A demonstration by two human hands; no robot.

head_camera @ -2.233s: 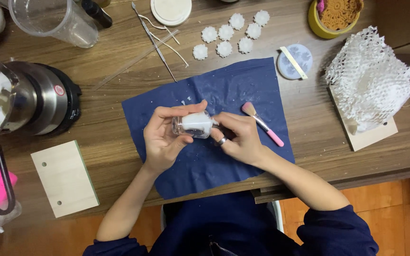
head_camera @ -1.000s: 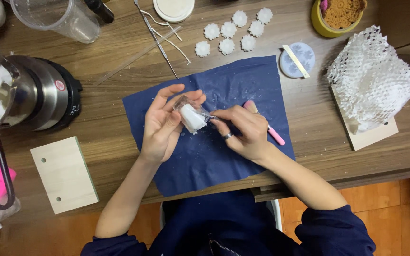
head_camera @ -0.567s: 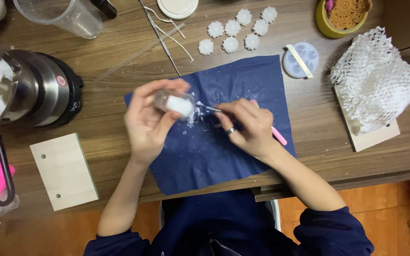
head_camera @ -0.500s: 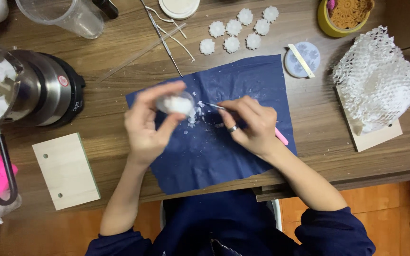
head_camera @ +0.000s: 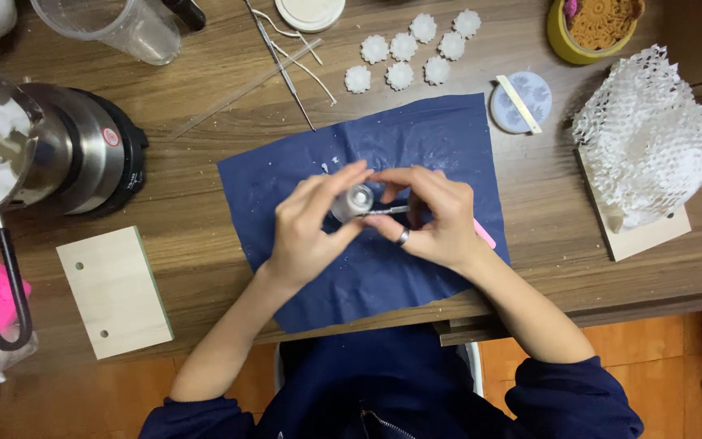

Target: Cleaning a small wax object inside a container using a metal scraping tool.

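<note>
My left hand [head_camera: 310, 232] grips a small round clear mould [head_camera: 353, 201] with white wax in it, tilted on its side over a dark blue sheet [head_camera: 416, 138] on the wooden table. My right hand [head_camera: 432, 219], a ring on one finger, holds a thin metal tool [head_camera: 385, 210] with a pink handle [head_camera: 485, 236]. The tool's tip rests against the mould. White crumbs lie on the sheet beside the hands.
Several white flower-shaped wax pieces [head_camera: 404, 61] lie behind the sheet, beside a round blue mould [head_camera: 522, 102]. A steel melting pot [head_camera: 58, 154] stands at left, a wooden block [head_camera: 115, 293] near the front edge, white honeycomb paper [head_camera: 647, 138] at right, a yellow bowl [head_camera: 591, 28] at back.
My left hand lifted the mould and turned it, then brought it back down toward the right hand. The tool tip stayed at the mould throughout.
</note>
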